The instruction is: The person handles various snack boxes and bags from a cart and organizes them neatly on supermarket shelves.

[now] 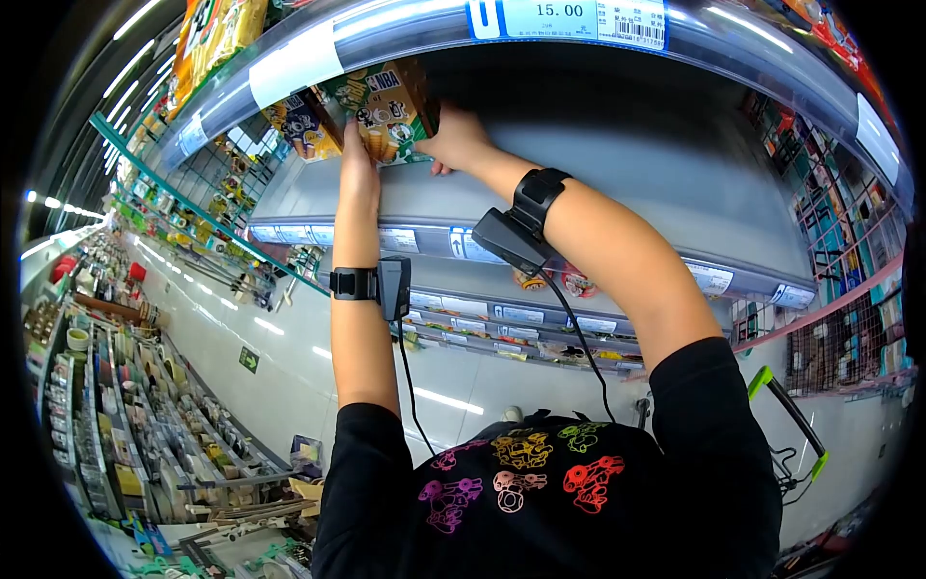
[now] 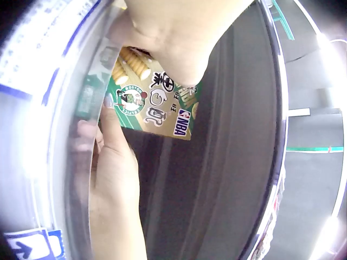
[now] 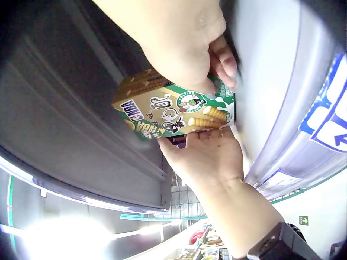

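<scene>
A gold and green box of wafer rolls [image 1: 390, 108], printed with NBA and Celtics marks, stands on a grey shelf between my two hands. My left hand [image 1: 360, 166] holds its left side, thumb up near the front edge; its other fingers are partly hidden in the right wrist view. From the other side my right hand [image 1: 461, 140] grips the box, thumb on the green border of the printed face and fingers curled by the lower corner. A purple and yellow NBA box [image 1: 299, 127] stands just left, close by my left hand.
The grey shelf [image 1: 617, 183] extends to the right, with a price-tag rail [image 1: 453, 241] along its front. Overhead runs another shelf edge with a 15.00 price label [image 1: 569, 21]. Lower shelves hold packets. A green-handled cart [image 1: 791, 415] stands behind at right.
</scene>
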A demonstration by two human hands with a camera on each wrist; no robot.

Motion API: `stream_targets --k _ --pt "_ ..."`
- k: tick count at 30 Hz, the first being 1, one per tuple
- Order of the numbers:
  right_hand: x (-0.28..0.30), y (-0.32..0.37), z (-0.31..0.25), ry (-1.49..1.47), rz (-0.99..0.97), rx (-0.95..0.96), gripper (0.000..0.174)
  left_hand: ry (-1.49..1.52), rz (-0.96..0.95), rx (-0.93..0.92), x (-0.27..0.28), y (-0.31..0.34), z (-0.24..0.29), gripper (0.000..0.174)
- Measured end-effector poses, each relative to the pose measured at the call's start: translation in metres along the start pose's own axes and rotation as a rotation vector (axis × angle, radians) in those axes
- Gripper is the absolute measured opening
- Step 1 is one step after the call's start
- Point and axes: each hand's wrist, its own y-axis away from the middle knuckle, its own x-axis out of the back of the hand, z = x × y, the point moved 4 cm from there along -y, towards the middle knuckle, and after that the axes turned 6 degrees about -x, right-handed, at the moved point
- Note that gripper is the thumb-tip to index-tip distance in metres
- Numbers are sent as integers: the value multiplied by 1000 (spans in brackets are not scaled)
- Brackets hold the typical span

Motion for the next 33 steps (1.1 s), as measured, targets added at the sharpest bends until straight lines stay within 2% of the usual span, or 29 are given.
stream_targets --k 6,9,12,15,18,22,25,33 --pt "-1 -2 3 -33 22 -8 47 -100 71 107 -4 5 2 52" --pt "0 -2 4 -25 37 -18 48 -148 48 111 -3 6 2 50" --pt "2 3 1 -45 44 -25 53 -314 122 44 -4 7 8 42" --pt "4 7 1 -92 76 -33 61 -264 38 62 -1 4 2 46" --pt "3 3 5 -150 86 -89 68 -308 103 217 10 -6 -12 46" --pt "1 -3 10 -205 59 -73 69 -282 60 145 18 -11 -20 42" --pt "1 -6 13 -201 31 -115 67 -230 64 171 17 -11 -22 41" --pt "6 -14 18 -189 58 -78 67 -235 13 164 10 -8 -16 43"
